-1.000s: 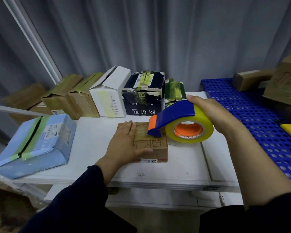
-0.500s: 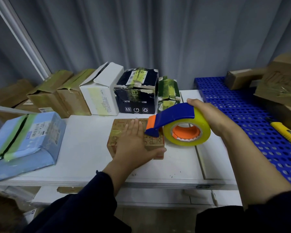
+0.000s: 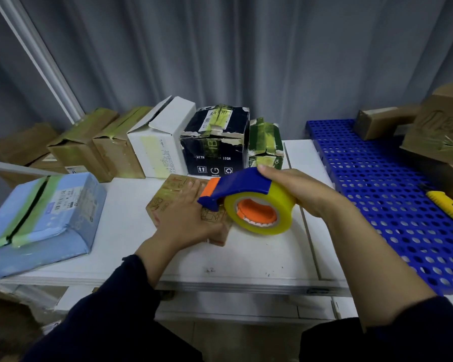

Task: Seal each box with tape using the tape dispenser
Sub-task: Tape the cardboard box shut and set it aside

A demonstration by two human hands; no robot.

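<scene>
Brown box (image 3: 168, 199) half hidden under flat left hand (image 3: 191, 218), right hand (image 3: 301, 194) grip clamped on tape dispenser (image 3: 249, 202)

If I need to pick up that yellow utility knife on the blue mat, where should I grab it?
Pinch the yellow utility knife across its narrow width at mid-body, coming from above. It lies flat on the perforated blue mat, long and slim, running diagonally, so its long sides are open. Its far end runs out of view.

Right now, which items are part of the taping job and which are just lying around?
In use:
tape dispenser in right hand
small brown box under left hand

Lying about:
yellow utility knife
blue parcel
black box
</scene>
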